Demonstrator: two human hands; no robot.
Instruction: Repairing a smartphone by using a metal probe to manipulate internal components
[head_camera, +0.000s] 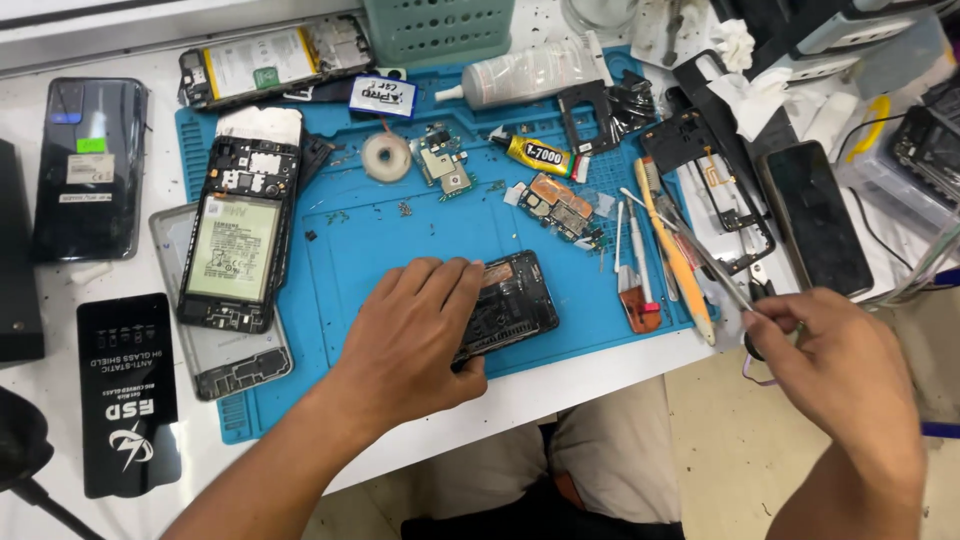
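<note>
A stripped phone frame, black and rigid with small moulded recesses, is pinned flat on the blue silicone work mat under the left hand, whose fingers are curled over its near edge in a firm hold. The right hand, off the mat's right edge, is closed around the grip end of thin metal tweezers, whose shaft points up and to the left. The step in hand seems to be fitting or picking work on the opened frame, with the tool held ready; the next move probably calls for the tweezer tips to be brought down between the 2 hands onto the frame without slipping on its hard surface. Just beyond the left hand, 2 small circuit boards with copper-coloured shielding are laid, and a yellow-and-black glue tube lies further off. To the left of that hand, an opened phone with its pale battery exposed is set on a clear case. Between the hands, plastic pry tools lie in a loose row.
</note>
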